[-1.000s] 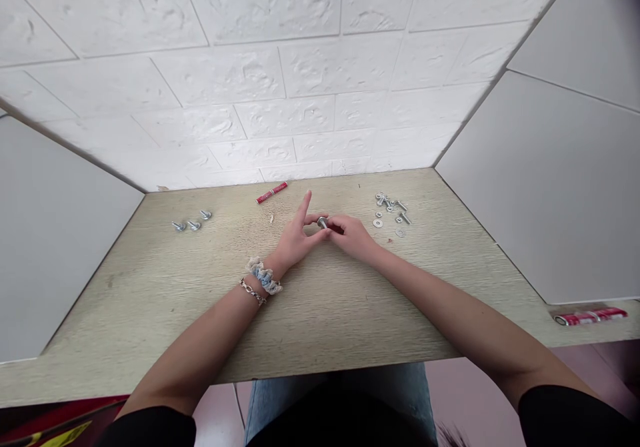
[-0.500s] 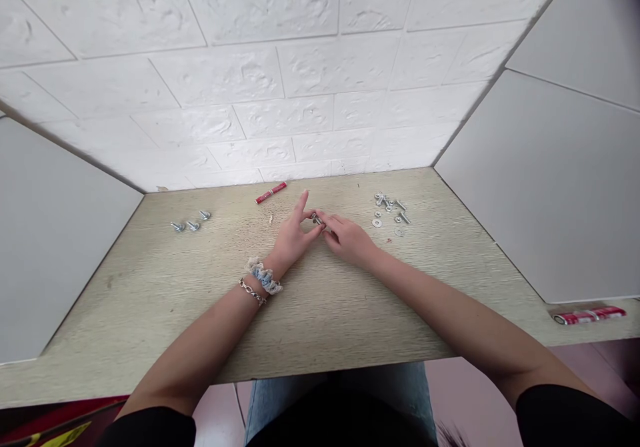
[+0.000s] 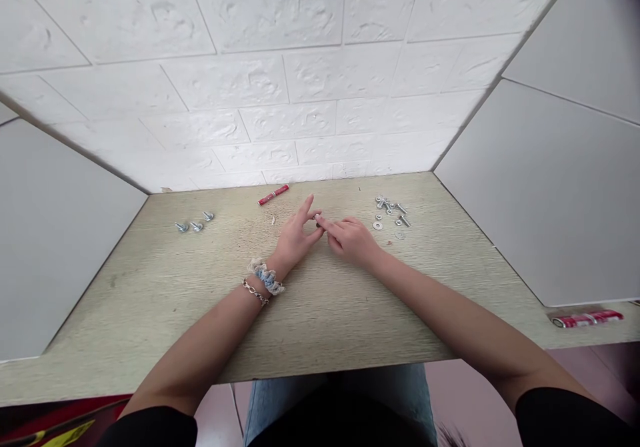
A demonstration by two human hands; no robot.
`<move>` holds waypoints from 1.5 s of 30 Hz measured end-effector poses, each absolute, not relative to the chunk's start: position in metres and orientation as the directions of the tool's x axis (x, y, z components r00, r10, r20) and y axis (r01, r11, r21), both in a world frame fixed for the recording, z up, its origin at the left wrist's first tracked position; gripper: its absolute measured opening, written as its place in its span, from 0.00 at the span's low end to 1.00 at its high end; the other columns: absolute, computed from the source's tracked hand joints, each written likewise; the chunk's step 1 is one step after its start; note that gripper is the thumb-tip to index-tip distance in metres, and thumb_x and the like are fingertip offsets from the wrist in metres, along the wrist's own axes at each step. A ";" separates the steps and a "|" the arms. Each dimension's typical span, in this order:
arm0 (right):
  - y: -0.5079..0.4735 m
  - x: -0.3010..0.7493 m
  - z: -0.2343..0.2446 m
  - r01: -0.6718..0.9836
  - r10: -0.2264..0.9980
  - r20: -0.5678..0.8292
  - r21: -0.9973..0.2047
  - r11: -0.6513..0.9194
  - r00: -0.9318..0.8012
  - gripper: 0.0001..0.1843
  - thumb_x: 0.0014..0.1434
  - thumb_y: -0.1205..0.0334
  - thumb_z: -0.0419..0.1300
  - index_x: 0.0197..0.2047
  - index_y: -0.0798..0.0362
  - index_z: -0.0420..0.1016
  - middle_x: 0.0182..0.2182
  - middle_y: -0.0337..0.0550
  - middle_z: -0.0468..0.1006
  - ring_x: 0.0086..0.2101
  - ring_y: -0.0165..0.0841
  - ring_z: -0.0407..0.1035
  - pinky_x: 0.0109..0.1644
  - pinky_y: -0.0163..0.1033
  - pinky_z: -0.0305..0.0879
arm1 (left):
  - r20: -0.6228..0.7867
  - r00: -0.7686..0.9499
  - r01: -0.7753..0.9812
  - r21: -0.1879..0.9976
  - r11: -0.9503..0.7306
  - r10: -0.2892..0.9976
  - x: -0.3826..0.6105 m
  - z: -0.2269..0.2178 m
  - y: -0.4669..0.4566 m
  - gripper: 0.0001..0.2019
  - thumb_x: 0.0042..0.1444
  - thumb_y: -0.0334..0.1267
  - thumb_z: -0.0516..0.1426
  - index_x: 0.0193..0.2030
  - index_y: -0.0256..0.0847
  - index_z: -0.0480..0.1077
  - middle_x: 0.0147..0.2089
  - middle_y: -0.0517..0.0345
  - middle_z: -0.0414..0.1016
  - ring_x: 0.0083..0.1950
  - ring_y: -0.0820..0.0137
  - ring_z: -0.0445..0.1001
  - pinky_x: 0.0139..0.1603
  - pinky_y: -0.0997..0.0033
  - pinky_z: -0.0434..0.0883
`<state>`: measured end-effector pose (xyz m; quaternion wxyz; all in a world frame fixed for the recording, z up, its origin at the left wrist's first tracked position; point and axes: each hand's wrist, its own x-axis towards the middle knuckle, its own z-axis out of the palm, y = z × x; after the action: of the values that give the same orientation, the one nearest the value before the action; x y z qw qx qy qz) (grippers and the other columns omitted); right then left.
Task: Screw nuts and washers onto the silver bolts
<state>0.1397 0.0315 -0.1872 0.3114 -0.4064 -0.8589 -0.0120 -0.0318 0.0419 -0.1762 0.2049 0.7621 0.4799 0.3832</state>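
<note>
Left hand pinching a metal bolt (mostly hidden) between its fingers above the worktop, right hand with index finger at the bolt, its own pinch unclear, three bolts at left, loose bolts, nuts and washers at right

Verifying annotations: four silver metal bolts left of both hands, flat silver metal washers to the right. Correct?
Not four: the head view shows three silver metal bolts on the left. Flat silver metal washers to the right is correct.
</note>
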 end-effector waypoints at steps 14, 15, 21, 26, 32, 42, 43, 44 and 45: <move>0.031 0.148 -0.183 0.667 0.649 0.643 -0.276 0.692 -0.407 0.13 0.58 0.66 0.48 0.34 0.52 0.74 0.20 0.38 0.73 0.21 0.26 0.60 0.38 0.37 0.56 | 0.421 0.214 0.572 0.677 -0.463 0.881 -0.032 -0.177 0.043 0.35 0.54 0.41 0.60 0.66 0.47 0.51 0.50 0.53 0.76 0.51 0.66 0.73 0.57 0.59 0.64; 0.031 0.147 -0.183 0.650 0.641 0.632 -0.272 0.710 -0.435 0.15 0.57 0.67 0.48 0.40 0.52 0.75 0.22 0.38 0.74 0.22 0.26 0.62 0.39 0.37 0.56 | 0.426 0.214 0.573 0.674 -0.466 0.879 -0.033 -0.177 0.044 0.34 0.54 0.40 0.59 0.66 0.46 0.51 0.50 0.53 0.76 0.52 0.66 0.72 0.58 0.59 0.64; 0.033 0.150 -0.182 0.743 0.649 0.617 -0.148 0.652 -0.446 0.17 0.58 0.61 0.50 0.22 0.53 0.72 0.16 0.40 0.69 0.19 0.27 0.56 0.36 0.40 0.53 | 0.518 0.202 0.569 0.629 -0.530 0.831 -0.032 -0.177 0.043 0.28 0.53 0.40 0.60 0.60 0.45 0.60 0.49 0.53 0.76 0.53 0.65 0.72 0.59 0.59 0.63; 0.034 0.153 -0.180 0.728 0.642 0.618 -0.158 0.667 -0.454 0.18 0.60 0.61 0.49 0.20 0.53 0.69 0.17 0.40 0.69 0.20 0.27 0.56 0.36 0.40 0.52 | 0.490 0.232 0.569 0.632 -0.525 0.841 -0.031 -0.174 0.040 0.27 0.53 0.42 0.60 0.60 0.46 0.59 0.48 0.54 0.76 0.52 0.66 0.74 0.61 0.58 0.61; 0.034 0.151 -0.180 0.649 0.600 0.589 -0.160 0.743 -0.542 0.16 0.58 0.63 0.49 0.44 0.51 0.76 0.22 0.40 0.73 0.24 0.29 0.61 0.39 0.40 0.54 | 0.504 0.191 0.573 0.639 -0.512 0.843 -0.030 -0.174 0.039 0.25 0.54 0.39 0.59 0.58 0.45 0.60 0.47 0.54 0.77 0.52 0.66 0.73 0.60 0.58 0.62; 0.036 0.154 -0.179 0.762 0.643 0.644 -0.141 0.632 -0.415 0.15 0.59 0.62 0.49 0.29 0.54 0.75 0.20 0.41 0.73 0.21 0.28 0.59 0.36 0.39 0.53 | 0.508 0.188 0.556 0.651 -0.518 0.840 -0.030 -0.174 0.038 0.26 0.52 0.41 0.61 0.58 0.44 0.60 0.46 0.54 0.77 0.52 0.65 0.73 0.60 0.56 0.62; 0.034 0.153 -0.179 0.741 0.630 0.644 -0.143 0.656 -0.434 0.14 0.59 0.63 0.49 0.36 0.54 0.76 0.23 0.41 0.76 0.22 0.28 0.62 0.36 0.39 0.53 | 0.508 0.186 0.560 0.649 -0.515 0.841 -0.030 -0.174 0.038 0.26 0.52 0.41 0.61 0.58 0.44 0.60 0.46 0.54 0.77 0.52 0.64 0.73 0.60 0.56 0.62; 0.033 0.152 -0.179 0.724 0.619 0.638 -0.137 0.676 -0.457 0.15 0.59 0.64 0.49 0.43 0.54 0.75 0.26 0.41 0.77 0.24 0.28 0.63 0.37 0.39 0.54 | 0.509 0.181 0.564 0.647 -0.513 0.842 -0.030 -0.174 0.038 0.26 0.52 0.41 0.61 0.58 0.44 0.60 0.46 0.54 0.77 0.53 0.64 0.73 0.60 0.56 0.62; 0.033 0.151 -0.179 0.718 0.613 0.629 -0.122 0.685 -0.478 0.17 0.59 0.64 0.49 0.47 0.53 0.74 0.28 0.41 0.78 0.25 0.28 0.64 0.38 0.39 0.54 | 0.510 0.177 0.568 0.646 -0.510 0.842 -0.030 -0.174 0.038 0.26 0.52 0.41 0.61 0.58 0.44 0.59 0.46 0.54 0.77 0.54 0.64 0.72 0.60 0.56 0.62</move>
<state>0.1514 0.0331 -0.1789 0.3314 -0.3887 -0.8560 -0.0791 -0.0298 0.0382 -0.1738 0.1568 0.7509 0.4692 0.4374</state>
